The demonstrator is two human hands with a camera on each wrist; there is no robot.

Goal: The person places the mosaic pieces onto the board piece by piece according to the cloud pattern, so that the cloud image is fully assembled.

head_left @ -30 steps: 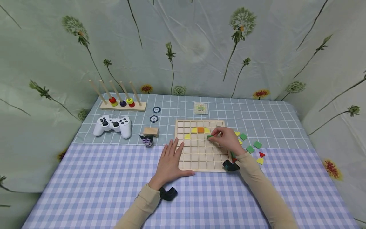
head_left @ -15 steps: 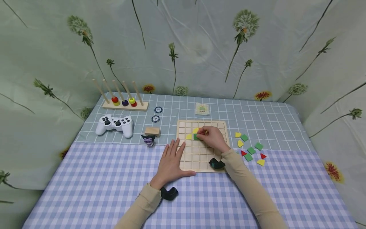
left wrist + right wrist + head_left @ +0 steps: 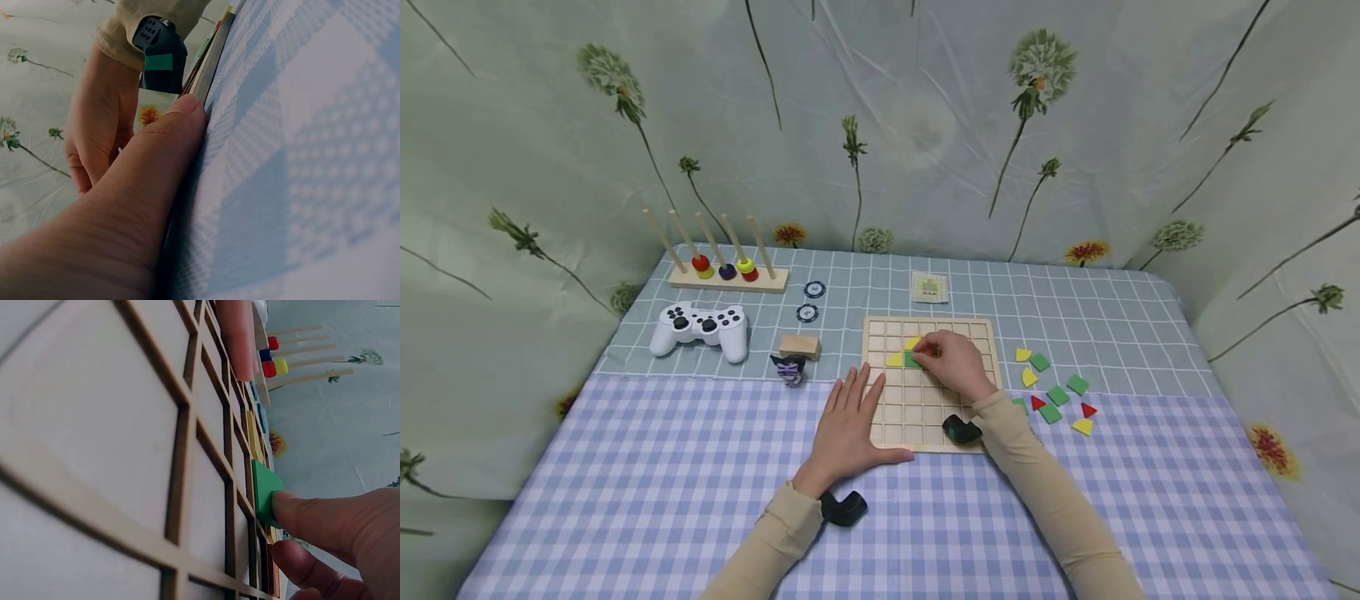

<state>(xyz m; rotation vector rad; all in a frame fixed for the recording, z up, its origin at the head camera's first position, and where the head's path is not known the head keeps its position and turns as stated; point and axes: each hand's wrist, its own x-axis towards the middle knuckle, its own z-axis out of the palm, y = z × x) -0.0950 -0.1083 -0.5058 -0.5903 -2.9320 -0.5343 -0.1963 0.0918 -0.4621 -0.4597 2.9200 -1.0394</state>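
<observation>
A wooden grid board [image 3: 917, 421] lies in front of me. My left hand [image 3: 844, 427] rests at its near left corner, fingers straight and spread, thumb [image 3: 165, 140] along the front edge. Between thumb and fingers my right hand [image 3: 953, 364] pinches a green square tile [image 3: 265, 490] at a grid cell in the upper part of the board. In the head view the green tile [image 3: 909, 359] is partly hidden by the fingers. Directly left of it sits a yellow tile [image 3: 895, 359], and behind it another yellow piece [image 3: 912, 342]. An orange tile [image 3: 274, 569] shows below the fingers in the right wrist view.
Several loose tiles, including a green square [image 3: 1057, 395] and a red triangle [image 3: 1088, 410], lie right of the board. A pattern card [image 3: 929, 287] is behind it. Leftward are a wooden block [image 3: 800, 346], small figure [image 3: 790, 369], game controller [image 3: 702, 329], chips [image 3: 807, 313] and peg stand [image 3: 730, 281].
My right hand has carried the green tile leftward across the board to the cell beside the yellow tile. Over the last half second it has barely moved. The left hand stays in place.
</observation>
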